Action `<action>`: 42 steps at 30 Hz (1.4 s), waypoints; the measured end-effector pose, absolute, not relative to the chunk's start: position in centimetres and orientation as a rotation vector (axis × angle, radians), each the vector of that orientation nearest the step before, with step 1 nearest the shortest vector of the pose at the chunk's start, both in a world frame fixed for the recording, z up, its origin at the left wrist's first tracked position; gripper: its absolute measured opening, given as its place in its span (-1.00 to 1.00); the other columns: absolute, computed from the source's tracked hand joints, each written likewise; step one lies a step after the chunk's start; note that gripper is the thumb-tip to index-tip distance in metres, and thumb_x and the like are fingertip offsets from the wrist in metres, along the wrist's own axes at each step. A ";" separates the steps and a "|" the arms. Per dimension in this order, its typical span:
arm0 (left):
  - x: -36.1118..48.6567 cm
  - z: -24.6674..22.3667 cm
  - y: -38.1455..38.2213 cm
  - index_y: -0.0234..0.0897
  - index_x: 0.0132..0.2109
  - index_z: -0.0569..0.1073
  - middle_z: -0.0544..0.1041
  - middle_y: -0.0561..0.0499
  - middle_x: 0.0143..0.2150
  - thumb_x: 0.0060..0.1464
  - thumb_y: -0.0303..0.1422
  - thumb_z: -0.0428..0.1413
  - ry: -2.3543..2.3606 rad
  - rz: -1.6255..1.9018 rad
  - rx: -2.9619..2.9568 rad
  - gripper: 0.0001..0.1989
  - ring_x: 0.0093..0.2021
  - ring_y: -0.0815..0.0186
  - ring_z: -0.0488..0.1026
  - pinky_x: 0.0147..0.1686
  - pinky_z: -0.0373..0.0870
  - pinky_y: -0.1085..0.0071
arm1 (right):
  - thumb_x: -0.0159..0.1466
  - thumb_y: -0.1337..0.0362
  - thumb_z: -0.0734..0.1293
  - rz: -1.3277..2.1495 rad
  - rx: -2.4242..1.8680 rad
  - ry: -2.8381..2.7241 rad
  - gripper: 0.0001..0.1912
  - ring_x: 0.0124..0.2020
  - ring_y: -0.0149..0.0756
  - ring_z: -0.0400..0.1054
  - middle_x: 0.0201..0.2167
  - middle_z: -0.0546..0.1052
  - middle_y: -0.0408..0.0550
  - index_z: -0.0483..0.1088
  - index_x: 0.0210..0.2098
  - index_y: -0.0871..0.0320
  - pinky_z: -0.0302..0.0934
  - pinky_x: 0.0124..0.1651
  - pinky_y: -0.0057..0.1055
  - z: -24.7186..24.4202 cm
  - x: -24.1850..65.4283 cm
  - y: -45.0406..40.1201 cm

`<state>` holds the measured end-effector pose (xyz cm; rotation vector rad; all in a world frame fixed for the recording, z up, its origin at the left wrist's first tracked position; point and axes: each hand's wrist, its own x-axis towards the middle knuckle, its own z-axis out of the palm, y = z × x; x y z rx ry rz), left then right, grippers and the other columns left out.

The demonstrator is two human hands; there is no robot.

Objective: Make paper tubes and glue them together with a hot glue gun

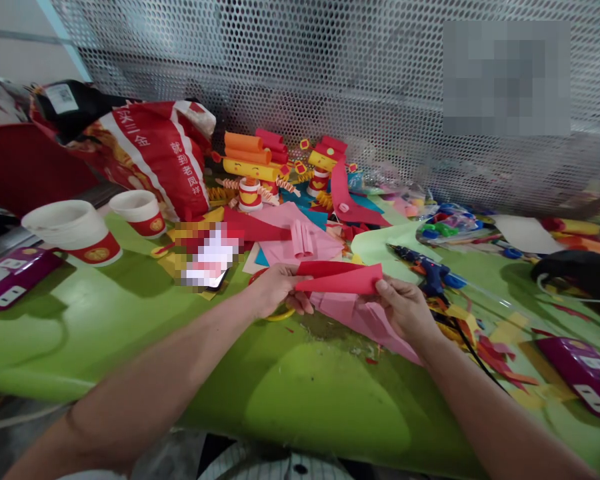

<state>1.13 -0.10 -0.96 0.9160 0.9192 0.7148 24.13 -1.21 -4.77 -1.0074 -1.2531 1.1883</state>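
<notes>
A folded strip of red paper [341,279] is stretched between my two hands above the green table. My left hand [280,291] pinches its left end, and my right hand [406,305] grips the right end between thumb and fingers. Beneath it lies pink paper [375,323], partly hidden by the red strip and my right hand. A small rolled pink paper piece [301,240] rests on a pink sheet just behind. Close to my right hand is a blue glue gun [433,273]. Part of a yellow ring-shaped handle [281,315] shows under my left hand.
Paper figures [250,173] stand at the back before a perforated metal panel [280,60]. White paper cups [75,230], a phone [213,260] and a red printed bag [150,147] are on the left. Purple power strips [583,373] and paper scraps [500,360] lie at the right.
</notes>
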 end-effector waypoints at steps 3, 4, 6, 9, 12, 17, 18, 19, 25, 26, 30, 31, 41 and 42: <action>1.1 -1.1 -0.1 -0.42 -0.40 0.52 0.49 -0.05 -0.66 0.00 -0.48 0.12 0.919 0.735 0.904 -0.90 -0.66 0.35 0.46 -0.68 0.31 0.56 | -0.01 0.00 0.43 1.189 -1.010 -1.232 -0.67 -0.63 -0.36 0.33 -0.65 0.42 -0.18 0.40 -0.66 0.11 0.32 -0.53 -0.35 -4.6 24.0 -1.3; 1.1 -1.2 -0.2 -0.41 -0.41 0.53 0.51 -0.06 -0.63 -0.02 -0.48 0.13 0.919 0.748 0.899 -0.91 -0.64 0.36 0.46 -0.65 0.33 0.55 | -0.01 0.00 0.43 1.175 -1.017 -1.240 -0.67 -0.61 -0.37 0.32 -0.65 0.42 -0.17 0.40 -0.66 0.11 0.32 -0.51 -0.36 -4.6 24.0 -1.3; 1.1 -1.2 -0.2 -0.39 -0.41 0.55 0.55 -0.06 -0.57 -0.06 -0.49 0.17 0.924 0.782 0.877 -0.95 -0.57 0.36 0.49 -0.56 0.40 0.53 | -0.02 -0.02 0.43 1.129 -1.033 -1.259 -0.67 -0.57 -0.37 0.31 -0.62 0.42 -0.16 0.42 -0.63 0.11 0.31 -0.49 -0.37 -4.7 23.9 -1.3; 1.2 -1.1 -0.2 -0.37 -0.41 0.56 0.57 -0.06 -0.52 -0.11 -0.51 0.21 0.939 0.803 0.823 -0.96 -0.48 0.34 0.52 -0.41 0.46 0.48 | -0.06 -0.01 0.46 1.004 -1.056 -1.314 -0.69 -0.46 -0.34 0.33 -0.56 0.44 -0.14 0.44 -0.61 0.09 0.31 -0.38 -0.37 -4.9 23.8 -1.3; 1.3 -0.9 -0.2 -0.38 -0.42 0.57 0.57 -0.07 -0.53 -0.09 -0.53 0.19 0.944 0.801 0.795 -0.94 -0.51 0.36 0.52 -0.44 0.45 0.50 | -0.07 0.00 0.46 0.874 -1.089 -1.330 -0.70 -0.26 -0.26 0.36 -0.41 0.50 -0.08 0.44 -0.64 0.09 0.29 -0.18 -0.31 -4.8 23.7 -1.2; 1.3 -0.5 -0.2 -0.42 -0.45 0.54 0.52 -0.10 -0.63 -0.03 -0.54 0.09 0.930 0.786 0.871 -0.86 -0.63 0.32 0.48 -0.63 0.38 0.53 | -0.06 -0.05 0.43 0.966 -1.157 -1.166 -0.62 -0.31 -0.29 0.38 -0.22 0.49 -0.01 0.39 -0.63 0.14 0.34 -0.34 -0.34 -4.4 23.5 -1.1; 1.3 -0.5 -0.2 -0.43 -0.46 0.53 0.52 -0.11 -0.62 -0.03 -0.55 0.09 0.925 0.801 0.880 -0.86 -0.63 0.31 0.49 -0.62 0.39 0.52 | -0.07 -0.06 0.43 1.006 -1.160 -1.136 -0.60 -0.40 -0.35 0.37 -0.23 0.49 -0.02 0.38 -0.63 0.15 0.34 -0.40 -0.37 -4.4 23.5 -1.0; 1.3 -0.4 -0.2 -0.42 -0.47 0.53 0.52 -0.11 -0.61 -0.04 -0.56 0.09 0.919 0.820 0.883 -0.86 -0.62 0.31 0.49 -0.60 0.41 0.53 | -0.09 -0.07 0.44 1.040 -1.159 -1.112 -0.59 -0.48 -0.42 0.34 -0.25 0.49 -0.03 0.36 -0.63 0.16 0.34 -0.44 -0.39 -4.3 23.4 -1.0; 1.4 -0.6 -0.1 -0.41 -0.37 0.53 0.56 -0.11 -0.53 0.00 -0.51 0.09 0.914 0.835 0.825 -0.89 -0.56 0.31 0.51 -0.54 0.43 0.47 | -0.07 -0.08 0.43 1.095 -1.119 -1.191 -0.60 -0.55 -0.46 0.27 -0.45 0.45 -0.13 0.35 -0.60 0.13 0.34 -0.47 -0.42 -4.4 23.1 -1.0; 1.5 -0.6 -0.1 -0.40 -0.37 0.54 0.57 -0.10 -0.51 -0.01 -0.51 0.11 0.931 0.861 0.800 -0.90 -0.54 0.32 0.51 -0.49 0.44 0.47 | -0.06 -0.08 0.42 1.081 -1.116 -1.226 -0.61 -0.53 -0.44 0.27 -0.47 0.43 -0.14 0.37 -0.59 0.12 0.33 -0.45 -0.41 -4.4 23.1 -1.1; 1.7 -0.5 -0.2 -0.36 -0.40 0.55 0.60 -0.06 -0.42 -0.03 -0.53 0.14 0.961 0.909 0.749 -0.91 -0.45 0.38 0.52 -0.38 0.44 0.50 | -0.06 -0.06 0.44 0.955 -1.084 -1.377 -0.68 -0.32 -0.31 0.34 -0.42 0.46 -0.10 0.48 -0.54 0.06 0.30 -0.21 -0.31 -4.1 23.2 -1.4; 1.7 -0.5 -0.2 -0.36 -0.40 0.55 0.60 -0.06 -0.42 -0.02 -0.53 0.14 0.958 0.906 0.747 -0.91 -0.45 0.37 0.52 -0.39 0.44 0.49 | -0.06 -0.07 0.44 0.931 -1.068 -1.418 -0.69 -0.27 -0.28 0.34 -0.41 0.47 -0.09 0.50 -0.52 0.04 0.28 -0.15 -0.28 -4.0 23.3 -1.4; 1.6 0.1 -0.2 -0.35 -0.44 0.53 0.59 -0.03 -0.45 -0.07 -0.56 0.15 1.006 0.986 0.731 -0.92 -0.51 0.38 0.50 -0.48 0.43 0.51 | -0.01 -0.07 0.41 0.696 -1.047 -1.674 -0.72 -0.14 -0.13 0.35 -0.41 0.51 -0.04 0.51 -0.56 0.00 0.21 -0.04 -0.17 -3.5 23.6 -1.6; 1.7 0.1 -0.3 -0.35 -0.43 0.53 0.59 -0.03 -0.45 -0.07 -0.57 0.15 1.002 0.983 0.731 -0.91 -0.50 0.38 0.50 -0.48 0.44 0.51 | 0.01 -0.06 0.40 0.673 -1.053 -1.656 -0.70 -0.15 -0.13 0.36 -0.44 0.51 -0.04 0.49 -0.59 0.02 0.20 -0.04 -0.17 -3.5 23.6 -1.5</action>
